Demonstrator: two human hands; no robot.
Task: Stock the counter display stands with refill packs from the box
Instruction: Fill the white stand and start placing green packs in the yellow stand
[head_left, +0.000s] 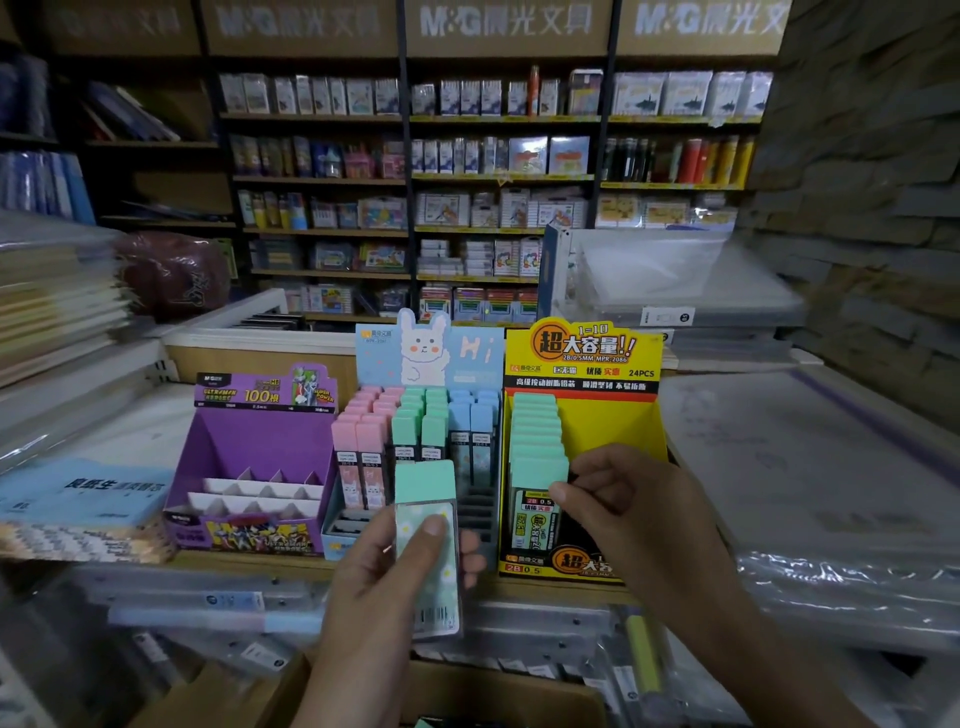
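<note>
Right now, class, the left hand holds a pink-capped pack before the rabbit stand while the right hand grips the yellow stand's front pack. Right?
The head view shows the refill pack in the left hand green-capped, not pink. It is before the rabbit stand; the right hand grips the front pack of the yellow stand.
</note>
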